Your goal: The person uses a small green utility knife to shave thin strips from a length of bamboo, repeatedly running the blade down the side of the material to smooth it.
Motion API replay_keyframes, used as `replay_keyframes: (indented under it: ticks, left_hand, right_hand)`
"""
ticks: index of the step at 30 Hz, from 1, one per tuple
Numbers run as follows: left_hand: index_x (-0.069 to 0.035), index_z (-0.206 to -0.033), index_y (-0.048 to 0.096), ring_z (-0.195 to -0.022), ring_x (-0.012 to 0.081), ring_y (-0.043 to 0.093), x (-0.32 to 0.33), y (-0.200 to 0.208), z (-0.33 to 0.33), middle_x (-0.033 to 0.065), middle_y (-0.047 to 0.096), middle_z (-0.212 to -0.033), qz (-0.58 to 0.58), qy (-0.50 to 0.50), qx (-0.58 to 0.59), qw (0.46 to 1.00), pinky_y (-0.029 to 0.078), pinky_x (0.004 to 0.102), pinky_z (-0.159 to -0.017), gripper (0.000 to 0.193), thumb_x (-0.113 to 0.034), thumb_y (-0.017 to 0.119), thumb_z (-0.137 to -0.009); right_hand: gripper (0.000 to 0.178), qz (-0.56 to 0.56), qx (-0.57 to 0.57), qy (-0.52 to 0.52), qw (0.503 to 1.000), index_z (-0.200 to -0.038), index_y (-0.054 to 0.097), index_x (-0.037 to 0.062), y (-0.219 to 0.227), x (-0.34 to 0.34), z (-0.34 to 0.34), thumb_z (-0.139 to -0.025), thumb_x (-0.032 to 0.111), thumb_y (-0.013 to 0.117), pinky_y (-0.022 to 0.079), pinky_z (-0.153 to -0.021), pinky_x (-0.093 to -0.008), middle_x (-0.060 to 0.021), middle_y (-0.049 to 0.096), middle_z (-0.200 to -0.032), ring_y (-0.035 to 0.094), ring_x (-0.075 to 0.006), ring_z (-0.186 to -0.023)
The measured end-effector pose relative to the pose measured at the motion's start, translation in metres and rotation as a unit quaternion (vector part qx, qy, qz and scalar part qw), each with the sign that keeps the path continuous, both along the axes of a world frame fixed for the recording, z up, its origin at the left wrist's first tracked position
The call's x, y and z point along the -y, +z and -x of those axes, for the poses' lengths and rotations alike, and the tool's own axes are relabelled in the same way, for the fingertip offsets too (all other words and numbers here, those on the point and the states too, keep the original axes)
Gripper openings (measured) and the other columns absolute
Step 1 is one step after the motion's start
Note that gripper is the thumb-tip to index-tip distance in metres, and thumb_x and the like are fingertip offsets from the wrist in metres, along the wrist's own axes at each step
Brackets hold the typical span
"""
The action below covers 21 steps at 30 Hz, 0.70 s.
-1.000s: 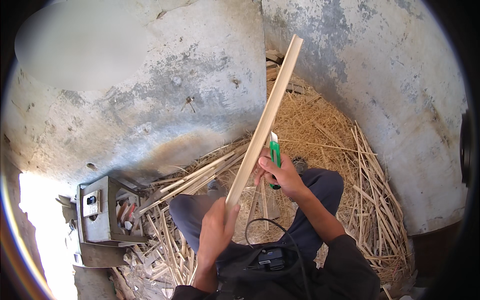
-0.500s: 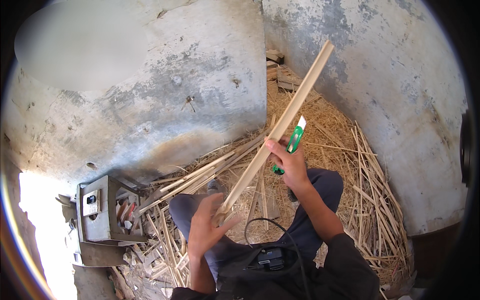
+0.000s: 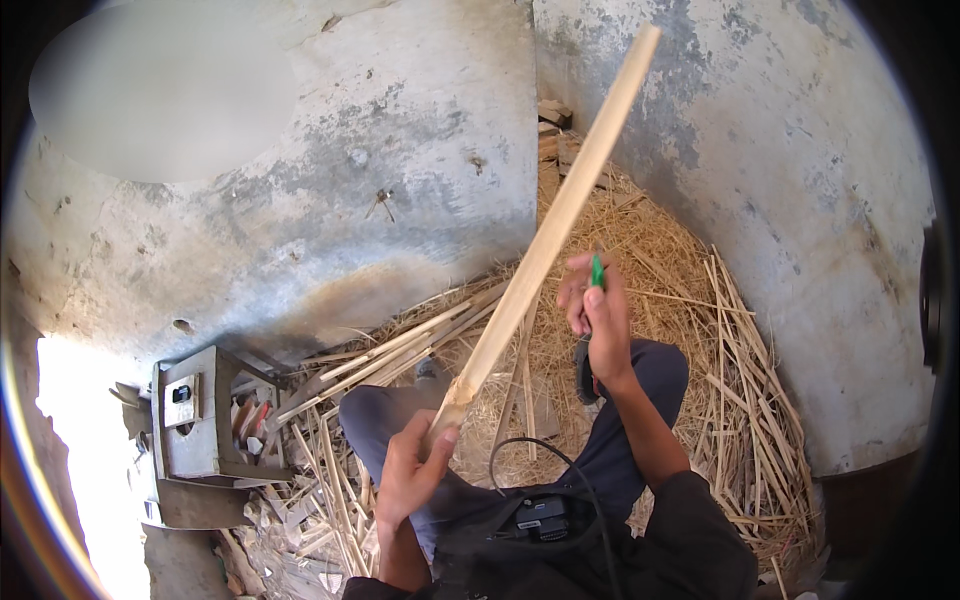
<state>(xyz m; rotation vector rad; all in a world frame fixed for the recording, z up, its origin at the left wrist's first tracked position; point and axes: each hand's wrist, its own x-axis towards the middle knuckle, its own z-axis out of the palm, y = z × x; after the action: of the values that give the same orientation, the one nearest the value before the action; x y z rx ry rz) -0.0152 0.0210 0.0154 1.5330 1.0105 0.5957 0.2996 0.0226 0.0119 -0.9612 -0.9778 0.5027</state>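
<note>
The left hand (image 3: 412, 468) pinches the near end of a long wood strip (image 3: 545, 248) pointing far right; most looks smooth, but a rough bit (image 3: 459, 392) is left near the grip. The right hand (image 3: 604, 318), up and off the wood, curls round a blurry green tool (image 3: 598, 273), straw (image 3: 665, 252) beyond
</note>
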Motion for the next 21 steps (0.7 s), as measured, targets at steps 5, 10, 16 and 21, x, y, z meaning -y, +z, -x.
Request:
replay_keyframes:
  ticks: [5, 10, 16, 21]
  left_hand:
    - [-0.002, -0.117, 0.065, -0.065, 0.0006, 0.046, 0.006, 0.002, -0.003, -0.0065, 0.058, -0.079, 0.017, -0.014, 0.059, 0.998, 0.037, 0.021, -0.057, 0.019, -0.019, 0.07, -0.11]
    - [-0.001, -0.121, 0.067, -0.066, -0.0001, 0.046, 0.007, 0.01, -0.005, -0.0071, 0.059, -0.08, 0.038, -0.008, 0.1, 0.994, 0.036, 0.0211, -0.058, 0.022, -0.019, 0.07, -0.11]
    - [-0.004, -0.115, 0.062, -0.053, -0.0012, 0.042, 0.007, 0.011, -0.007, -0.0084, 0.054, -0.071, 0.111, -0.039, 0.126, 0.985, 0.03, 0.0196, -0.048, 0.018, -0.021, 0.067, -0.111]
    - [-0.005, -0.112, 0.061, -0.051, -0.0005, 0.04, 0.01, 0.011, -0.013, -0.0086, 0.05, -0.068, 0.11, -0.055, 0.164, 0.979, 0.03, 0.0202, -0.047, 0.017, -0.022, 0.066, -0.112]
  right_hand:
    - [0.046, 0.022, 0.219, 0.059, 0.974, -0.118, 0.067, 0.0026, -0.018, 0.02, 0.018, -0.11, 0.048, 0.061, 0.052, -0.063, -0.0334, -0.0065, 0.067, -0.087, 0.067, -0.0157, -0.073]
    - [0.047, -0.013, 0.33, 0.064, 0.942, -0.117, 0.073, 0.0051, -0.014, 0.027, 0.034, -0.105, 0.05, 0.069, 0.055, -0.065, -0.0371, -0.0101, 0.071, -0.089, 0.072, -0.027, -0.073]
    - [0.043, -0.034, 0.401, 0.084, 0.911, -0.121, 0.078, 0.0102, -0.008, 0.032, 0.039, -0.097, 0.045, 0.078, 0.054, -0.062, -0.0392, -0.0077, 0.072, -0.09, 0.073, -0.0279, -0.074]
    - [0.045, -0.05, 0.417, 0.061, 0.906, -0.119, 0.078, 0.0092, -0.013, 0.032, 0.04, -0.092, 0.045, 0.083, 0.052, -0.059, -0.0397, -0.006, 0.069, -0.083, 0.069, -0.0269, -0.066]
